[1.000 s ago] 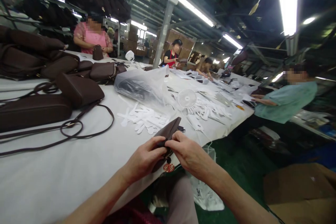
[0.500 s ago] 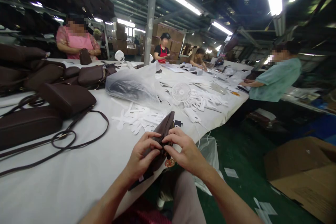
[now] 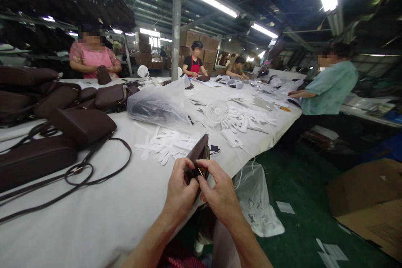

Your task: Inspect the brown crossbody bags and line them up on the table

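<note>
A dark brown leather bag (image 3: 199,148) stands on edge near the table's front edge, a small black tag (image 3: 214,148) beside its top. My left hand (image 3: 181,187) is closed on its near side, thumb and forefinger pinching at the opening. From the right, my right hand (image 3: 220,188) grips the same spot, its thumb tip close to the left thumb. A gold-coloured metal part shows between the fingers. The exact piece pinched there is mostly hidden. A reddish round item (image 3: 202,197) peeks out under my right hand.
Brown bags (image 3: 83,125) with long straps lie on the left of the white table (image 3: 125,201). Ahead are white paper strips (image 3: 169,144), a plastic-wrapped bundle (image 3: 157,104), a small fan (image 3: 217,111) and a corded white device (image 3: 231,138). A cardboard box (image 3: 367,201) stands right; co-workers surround the table.
My hands have drawn closer together at the bag's opening, and the left has turned more upright. The gold-coloured part now shows between the fingers. The camera view has shifted slightly.
</note>
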The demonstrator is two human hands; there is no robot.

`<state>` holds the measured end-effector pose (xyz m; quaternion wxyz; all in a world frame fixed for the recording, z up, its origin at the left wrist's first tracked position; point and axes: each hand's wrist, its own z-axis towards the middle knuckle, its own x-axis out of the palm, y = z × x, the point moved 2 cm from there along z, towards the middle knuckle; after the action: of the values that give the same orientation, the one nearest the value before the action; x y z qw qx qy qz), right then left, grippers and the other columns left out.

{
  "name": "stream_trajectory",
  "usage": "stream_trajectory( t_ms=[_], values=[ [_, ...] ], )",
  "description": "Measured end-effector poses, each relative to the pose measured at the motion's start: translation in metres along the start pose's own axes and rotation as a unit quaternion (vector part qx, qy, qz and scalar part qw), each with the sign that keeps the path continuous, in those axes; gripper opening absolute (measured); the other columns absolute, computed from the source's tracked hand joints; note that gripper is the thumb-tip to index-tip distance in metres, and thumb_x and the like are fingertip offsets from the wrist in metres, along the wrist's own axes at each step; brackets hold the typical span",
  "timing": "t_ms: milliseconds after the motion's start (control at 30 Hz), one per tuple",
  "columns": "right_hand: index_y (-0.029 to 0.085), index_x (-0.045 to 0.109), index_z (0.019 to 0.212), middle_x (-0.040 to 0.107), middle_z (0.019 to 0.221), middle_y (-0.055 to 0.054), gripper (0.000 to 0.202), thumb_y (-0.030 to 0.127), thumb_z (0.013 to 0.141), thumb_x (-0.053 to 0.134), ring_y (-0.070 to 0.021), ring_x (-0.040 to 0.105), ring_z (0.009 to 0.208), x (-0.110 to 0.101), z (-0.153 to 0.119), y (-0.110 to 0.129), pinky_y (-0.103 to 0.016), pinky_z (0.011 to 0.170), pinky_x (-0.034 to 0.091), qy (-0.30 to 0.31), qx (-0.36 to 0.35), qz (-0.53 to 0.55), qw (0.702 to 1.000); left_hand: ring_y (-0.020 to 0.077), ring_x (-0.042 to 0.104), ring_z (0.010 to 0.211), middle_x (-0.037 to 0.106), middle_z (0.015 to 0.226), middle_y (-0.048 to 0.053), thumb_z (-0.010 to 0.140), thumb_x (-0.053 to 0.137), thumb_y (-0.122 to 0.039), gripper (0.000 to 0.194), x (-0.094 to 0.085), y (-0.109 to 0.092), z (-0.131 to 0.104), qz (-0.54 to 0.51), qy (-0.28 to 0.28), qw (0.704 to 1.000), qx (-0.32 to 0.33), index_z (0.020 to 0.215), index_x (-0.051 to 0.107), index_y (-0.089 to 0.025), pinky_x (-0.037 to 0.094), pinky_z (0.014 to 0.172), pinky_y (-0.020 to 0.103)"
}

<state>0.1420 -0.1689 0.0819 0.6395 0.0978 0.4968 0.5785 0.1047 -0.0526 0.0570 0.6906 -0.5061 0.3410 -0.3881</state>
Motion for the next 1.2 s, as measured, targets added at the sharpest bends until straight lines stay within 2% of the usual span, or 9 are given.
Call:
stream_trajectory(
  t_ms=[133,233,400,533,700,833,967,1033,1200],
  values=[
    [0.022,0.065,0.102,0.068,0.1,-0.004,0.021,0.017,0.085,0.053,-0.0185,0.064,0.091,-0.005,-0.007,-0.01,-0.032,0.085,0.052,-0.009,0.056,0.037,0.998,0.0206,0.052,0.093,0.055,0.095,0.003,0.066,0.048,-0.011,0.028,-0.004,-0.001,-0.001,0.061,-0.008,0.995,0.08,0.091,0.052,-0.022,0.044,0.085,0.036],
    [0.021,0.065,0.104,0.067,0.1,-0.005,0.021,0.027,0.085,0.056,-0.0184,0.064,0.088,-0.008,-0.003,-0.011,-0.029,0.076,0.053,0.008,0.083,0.06,0.995,0.0266,0.046,0.12,0.055,0.12,0.007,0.069,0.049,-0.011,0.028,-0.007,0.004,-0.004,0.063,-0.007,0.993,0.101,0.095,0.054,-0.022,0.037,0.103,0.046],
    [0.02,0.064,0.079,0.065,0.077,-0.003,0.03,0.046,0.087,0.053,-0.0175,0.059,0.067,-0.011,0.018,-0.004,-0.029,0.064,0.045,-0.023,0.146,-0.069,0.987,0.0265,0.043,0.128,0.053,0.127,0.008,0.073,0.046,-0.008,0.032,0.003,0.007,-0.011,0.027,0.031,0.993,0.113,0.101,0.055,-0.022,0.033,0.107,0.047],
    [0.021,0.061,0.072,0.062,0.065,0.001,0.018,0.037,0.081,0.06,-0.0164,0.056,0.061,-0.012,0.031,0.002,-0.026,0.057,0.038,0.029,0.186,-0.109,0.976,0.0258,0.043,0.129,0.052,0.128,0.008,0.076,0.044,-0.006,0.031,0.004,0.008,-0.015,0.022,0.014,0.992,0.122,0.101,0.053,-0.023,0.032,0.109,0.047],
    [0.021,0.058,0.071,0.062,0.064,0.001,0.008,0.024,0.078,0.058,-0.0159,0.059,0.063,-0.018,0.034,0.008,-0.026,0.06,0.039,0.068,0.18,-0.105,0.976,0.0279,0.038,0.135,0.042,0.142,0.011,0.081,0.054,-0.013,0.038,-0.001,0.02,-0.017,0.005,0.068,0.986,0.153,0.117,0.049,-0.024,0.029,0.111,0.05],
    [0.021,0.053,0.075,0.058,0.06,0.004,0.006,0.025,0.079,0.053,-0.0136,0.058,0.055,-0.016,0.03,0.002,-0.025,0.057,0.041,0.081,0.185,0.03,0.979,0.0286,0.034,0.137,0.039,0.145,0.011,0.081,0.057,-0.012,0.046,-0.003,0.028,-0.017,0.014,0.069,0.985,0.155,0.124,0.046,-0.025,0.026,0.113,0.053],
    [0.02,0.049,0.085,0.048,0.049,0.009,0.015,0.035,0.081,0.053,-0.0097,0.045,0.043,-0.007,0.023,-0.009,-0.022,0.048,0.036,0.117,0.215,0.221,0.944,0.0289,0.036,0.135,0.041,0.143,0.011,0.081,0.059,-0.011,0.044,-0.007,0.03,-0.014,0.004,0.066,0.986,0.152,0.121,0.048,-0.025,0.026,0.112,0.054],
    [0.02,0.05,0.087,0.048,0.052,0.009,0.02,0.037,0.081,0.057,-0.008,0.042,0.043,-0.005,0.02,-0.012,-0.021,0.046,0.032,0.127,0.205,0.257,0.936,0.0299,0.035,0.136,0.041,0.143,0.012,0.08,0.061,-0.013,0.044,-0.01,0.032,-0.013,-0.011,0.08,0.985,0.155,0.12,0.05,-0.024,0.026,0.112,0.054],
    [0.019,0.054,0.086,0.057,0.069,0.005,0.016,0.033,0.081,0.061,-0.0089,0.05,0.059,-0.009,0.02,-0.01,-0.021,0.055,0.04,0.134,0.161,0.271,0.939,0.0306,0.029,0.14,0.033,0.15,0.012,0.083,0.061,-0.019,0.043,-0.014,0.035,-0.013,-0.046,0.147,0.975,0.16,0.124,0.05,-0.025,0.024,0.114,0.054]
  ],
)
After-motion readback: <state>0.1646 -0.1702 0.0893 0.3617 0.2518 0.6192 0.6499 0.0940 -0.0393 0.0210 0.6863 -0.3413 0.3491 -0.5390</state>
